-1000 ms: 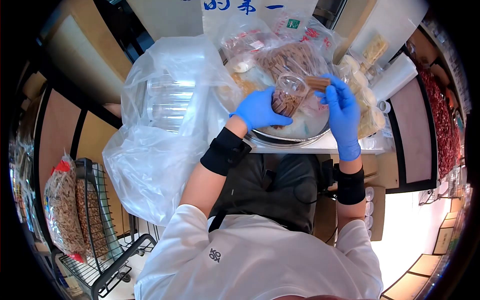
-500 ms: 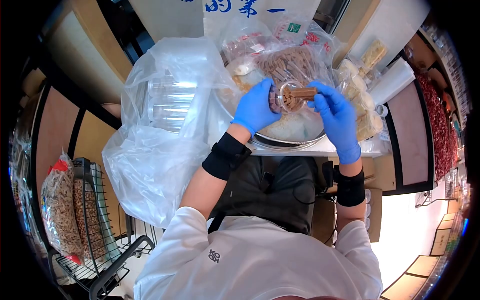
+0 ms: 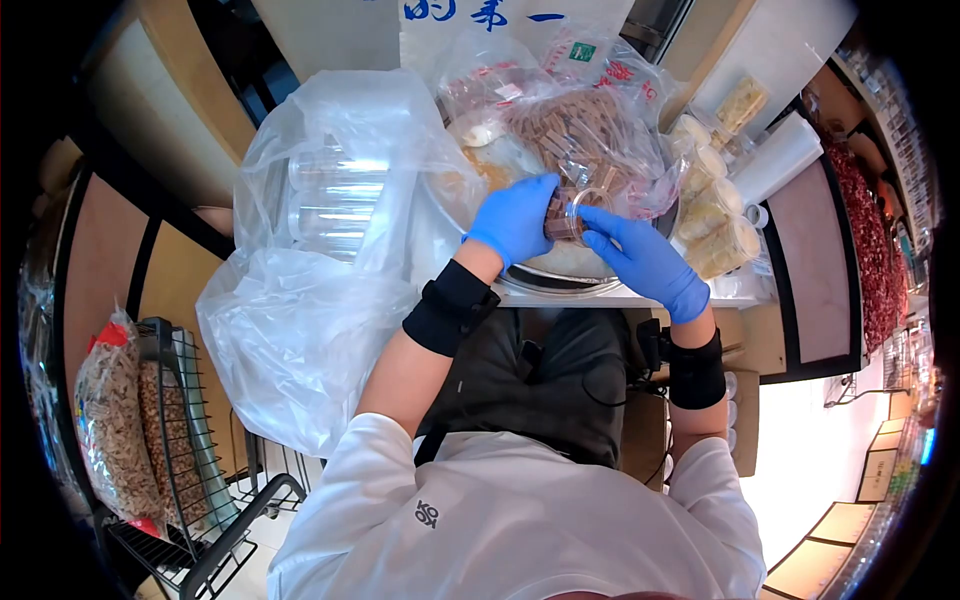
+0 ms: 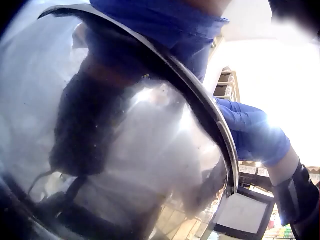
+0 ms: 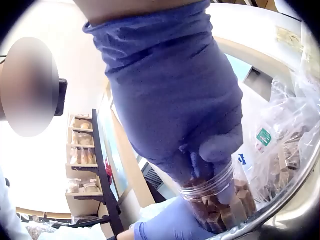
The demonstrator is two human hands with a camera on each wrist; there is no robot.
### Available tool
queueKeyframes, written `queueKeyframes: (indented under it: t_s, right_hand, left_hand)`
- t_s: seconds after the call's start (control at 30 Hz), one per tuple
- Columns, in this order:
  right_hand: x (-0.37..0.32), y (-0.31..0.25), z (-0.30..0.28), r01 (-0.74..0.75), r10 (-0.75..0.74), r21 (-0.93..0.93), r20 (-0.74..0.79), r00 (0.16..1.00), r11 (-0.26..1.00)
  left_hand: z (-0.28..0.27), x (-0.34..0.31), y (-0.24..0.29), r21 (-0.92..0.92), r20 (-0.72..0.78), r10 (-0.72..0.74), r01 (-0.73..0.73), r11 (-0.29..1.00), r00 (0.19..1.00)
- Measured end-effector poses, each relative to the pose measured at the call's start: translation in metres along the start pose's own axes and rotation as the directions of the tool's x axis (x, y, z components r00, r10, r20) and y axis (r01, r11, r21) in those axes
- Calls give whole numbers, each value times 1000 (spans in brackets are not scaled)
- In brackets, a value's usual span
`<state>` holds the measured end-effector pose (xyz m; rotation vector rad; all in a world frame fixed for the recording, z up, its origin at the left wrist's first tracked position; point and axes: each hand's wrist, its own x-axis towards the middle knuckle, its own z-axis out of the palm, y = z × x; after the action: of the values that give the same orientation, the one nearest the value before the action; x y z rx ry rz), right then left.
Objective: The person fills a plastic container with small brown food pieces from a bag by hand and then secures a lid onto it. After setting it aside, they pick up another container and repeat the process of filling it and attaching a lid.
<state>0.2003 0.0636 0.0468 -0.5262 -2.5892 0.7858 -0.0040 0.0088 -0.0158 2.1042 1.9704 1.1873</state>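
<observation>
My blue-gloved left hand [image 3: 513,222] grips a clear plastic jar [image 3: 563,226] packed with brown sticks [image 5: 230,207], tilted with its mouth toward the right. My right hand [image 3: 650,262], also gloved in blue, reaches into that mouth. In the right wrist view its fingers go down past the ridged rim onto the sticks, and the thumb lies outside the jar. Both hands are over a round metal tray [image 3: 560,281]. The left wrist view mostly shows the tray's shiny underside and edge [image 4: 220,117]; what the left hand grips is hidden there.
Behind the jar, an open plastic bag [image 3: 600,125] bulges with more brown sticks. At left, a large clear bag [image 3: 300,330] covers stacked empty jars [image 3: 340,205]. Filled jars [image 3: 715,220] and a white roll [image 3: 785,155] stand at right. A wire cart [image 3: 200,470] holds bagged goods.
The right hand has brought a small bundle of brown sticks leftward into the jar's mouth, and its fingers have followed inside. The left hand has tilted the jar toward the right hand.
</observation>
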Motion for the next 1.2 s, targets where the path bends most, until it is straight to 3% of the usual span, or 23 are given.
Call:
queueKeyframes:
  t_s: [0.07,0.23,0.3,0.5,0.57,0.63,0.7,0.83,0.9,0.97,1.0,1.07,1.13,1.2]
  right_hand:
    - [-2,-3,-2,-17,17,-24,-13,1000,1000]
    - [-3,-2,3,-26,26,5,-31,999,1000]
    - [-2,-3,3,-93,93,74,-4,996,993]
    - [3,4,-2,-81,58,253,95,994,964]
    - [5,1,-2,-91,69,217,104,992,972]
    - [6,-4,0,-99,79,182,113,990,978]
    - [5,-10,3,-32,34,-38,64,997,999]
    - [4,-11,12,-55,54,-24,-41,998,998]
    - [3,-10,14,-76,83,118,-64,994,990]
    - [0,-3,21,-49,61,151,-79,995,987]
    - [0,-3,21,-18,34,187,-86,996,982]
    - [-1,-8,15,-52,69,175,-88,994,983]
    - [1,-11,7,-82,97,165,-87,991,983]
    - [5,-11,-1,-114,203,357,-221,954,927]
  left_hand:
    - [-5,2,4,-12,242,-65,70,997,968]
    - [-5,2,3,-56,227,-25,39,998,973]
    - [-6,2,3,-61,252,-24,41,997,968]
    - [-1,1,-3,-106,244,42,-16,994,969]
    - [-2,2,-2,-96,276,25,1,995,961]
    - [1,2,-5,-99,270,31,-4,995,962]
    - [4,1,-8,-102,266,38,-11,995,963]
    - [2,1,-8,-172,213,44,-7,985,976]
    - [1,1,-7,-217,200,65,-20,976,978]
    - [0,0,-5,-293,46,202,-180,939,978]
    - [-3,0,-2,-292,48,215,-192,937,975]
    - [-11,-1,6,-469,102,123,-61,881,987]
    - [-22,-1,15,-473,100,94,-36,880,991]
    - [-27,-2,20,-428,68,57,-23,904,996]
